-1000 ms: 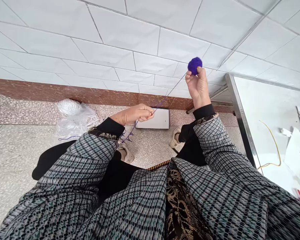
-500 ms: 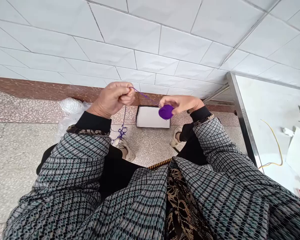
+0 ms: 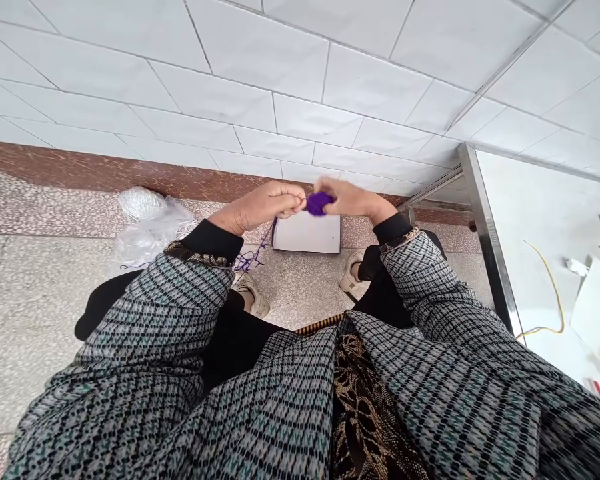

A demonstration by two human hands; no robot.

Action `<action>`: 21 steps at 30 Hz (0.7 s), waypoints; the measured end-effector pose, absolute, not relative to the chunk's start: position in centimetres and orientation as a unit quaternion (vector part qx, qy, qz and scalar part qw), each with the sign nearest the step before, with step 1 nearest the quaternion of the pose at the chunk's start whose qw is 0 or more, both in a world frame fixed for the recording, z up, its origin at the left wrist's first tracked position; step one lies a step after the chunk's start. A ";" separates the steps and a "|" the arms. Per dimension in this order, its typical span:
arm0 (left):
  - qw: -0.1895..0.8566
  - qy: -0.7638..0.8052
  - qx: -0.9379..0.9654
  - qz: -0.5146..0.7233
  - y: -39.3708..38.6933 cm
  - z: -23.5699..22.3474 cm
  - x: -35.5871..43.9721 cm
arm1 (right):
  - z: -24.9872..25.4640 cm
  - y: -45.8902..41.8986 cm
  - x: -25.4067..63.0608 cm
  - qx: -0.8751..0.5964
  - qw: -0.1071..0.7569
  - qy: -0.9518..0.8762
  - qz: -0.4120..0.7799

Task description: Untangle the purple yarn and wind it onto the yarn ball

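A small purple yarn ball (image 3: 318, 203) sits between my two hands, in front of my knees. My right hand (image 3: 353, 199) is closed round its right side. My left hand (image 3: 266, 205) pinches the purple thread (image 3: 260, 248) right beside the ball. The thread drops from my left fingers to a loose purple tangle by my left shoe (image 3: 253, 295). Both hands nearly touch. The right fingers are slightly smeared by motion.
A white box (image 3: 307, 235) lies on the terrazzo floor under my hands. A clear plastic bag with white yarn (image 3: 145, 217) lies at the left by the wall. A steel-edged white table (image 3: 540, 240) with a yellow cord and scraps stands at the right.
My right hand came down from head height with the ball to meet my left hand. The left hand rose, then dropped a little, and the gap between the hands closed.
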State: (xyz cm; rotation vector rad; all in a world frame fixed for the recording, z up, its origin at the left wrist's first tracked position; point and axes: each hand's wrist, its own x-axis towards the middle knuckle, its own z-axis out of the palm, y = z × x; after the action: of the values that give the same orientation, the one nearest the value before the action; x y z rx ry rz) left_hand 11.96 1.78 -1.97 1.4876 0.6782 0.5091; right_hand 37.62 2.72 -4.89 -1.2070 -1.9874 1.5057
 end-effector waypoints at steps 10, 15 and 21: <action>0.717 0.265 0.614 0.196 1.6 -3.0 12.5 | -4.3 4.2 38.2 -0.455 0.521 -0.538 0.482; 0.732 0.263 0.594 0.206 1.5 -2.6 12.3 | -5.0 2.9 38.1 -0.381 0.139 -0.742 0.534; 0.759 0.282 0.538 0.234 2.2 -3.0 11.8 | -3.4 2.7 40.5 -0.247 0.399 -0.569 0.675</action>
State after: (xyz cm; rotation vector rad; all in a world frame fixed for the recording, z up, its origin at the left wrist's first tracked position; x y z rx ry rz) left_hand 11.84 2.18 -3.03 1.1721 0.6137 0.5087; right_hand 40.45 2.68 -3.42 -0.6259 -1.4406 1.7092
